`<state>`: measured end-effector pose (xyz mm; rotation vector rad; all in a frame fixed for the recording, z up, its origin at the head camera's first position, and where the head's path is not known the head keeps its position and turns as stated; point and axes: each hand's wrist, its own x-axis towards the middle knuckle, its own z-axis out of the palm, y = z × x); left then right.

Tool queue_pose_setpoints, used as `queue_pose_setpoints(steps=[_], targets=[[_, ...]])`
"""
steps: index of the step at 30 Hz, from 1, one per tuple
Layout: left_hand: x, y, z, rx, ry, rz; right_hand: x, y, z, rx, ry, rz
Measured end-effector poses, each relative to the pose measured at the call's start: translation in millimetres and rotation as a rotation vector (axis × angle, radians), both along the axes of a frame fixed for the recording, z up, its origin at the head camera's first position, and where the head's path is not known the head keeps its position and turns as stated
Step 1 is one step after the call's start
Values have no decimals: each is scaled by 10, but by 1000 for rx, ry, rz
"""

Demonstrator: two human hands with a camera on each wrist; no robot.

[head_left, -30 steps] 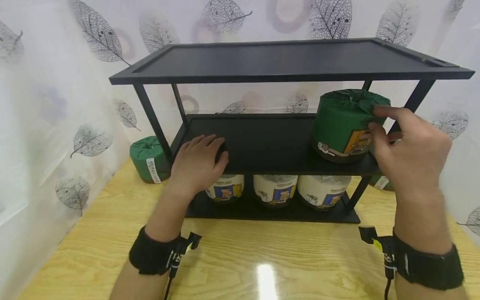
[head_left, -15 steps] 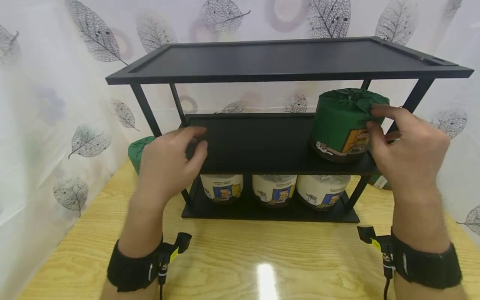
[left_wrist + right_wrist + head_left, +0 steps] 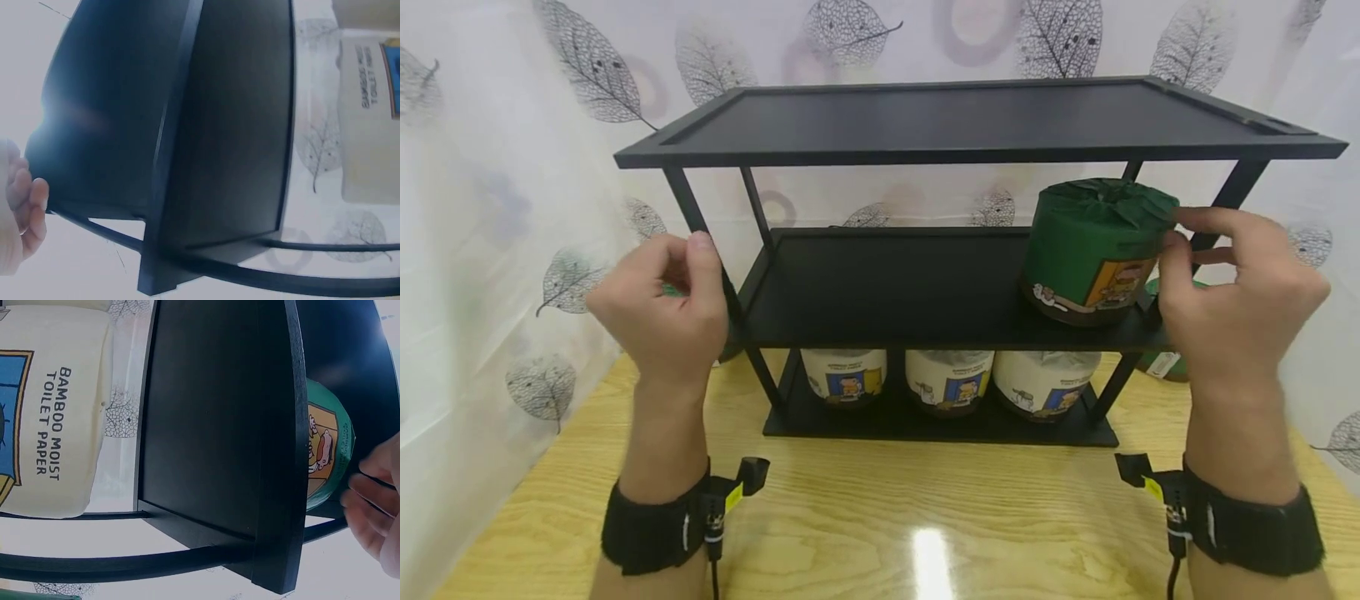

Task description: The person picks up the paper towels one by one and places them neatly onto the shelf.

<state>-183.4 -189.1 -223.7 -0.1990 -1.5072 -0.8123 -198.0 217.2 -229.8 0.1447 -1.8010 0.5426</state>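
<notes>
In the head view, a green-wrapped toilet paper roll (image 3: 1097, 250) stands on the middle shelf (image 3: 887, 287) of a black rack, at its right end. My right hand (image 3: 1243, 287) is at the roll's right side, thumb and index finger bent towards it. A narrow gap shows between those fingers (image 3: 369, 494) and the roll (image 3: 324, 450) in the right wrist view. My left hand (image 3: 662, 304) hovers in front of the rack's left post, its fingers loosely curled around nothing. Behind it, another green roll (image 3: 672, 290) is mostly hidden. Curled fingers (image 3: 31, 206) also show in the left wrist view.
Cream toilet paper rolls (image 3: 950, 379) stand in a row on the bottom shelf (image 3: 940, 427). A further green roll (image 3: 1165, 364) is behind the rack's right post. The top shelf (image 3: 970, 121) overhangs the middle one. The rack stands on a wooden table (image 3: 865, 517).
My left hand has moved left off the middle shelf and turned, fingers curling. My right hand has drawn slightly right, letting go of the green roll, which stays in place.
</notes>
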Motion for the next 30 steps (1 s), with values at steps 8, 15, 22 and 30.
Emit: queue_pose_setpoints(steps=[8,15,22,30], targets=[[-121,-195,-27,167,-69,49,-12,-18,43,-285,-10,-12],[-271,-438,-137,199,-285,76,-43,25,22,-264,-138,46],[-415,-580,-267,111,-608,120,-58,74,34,-266,-280,-4],[-635,-717,-540,-116,-1027,254,-43,161,15,-168,-431,-155]])
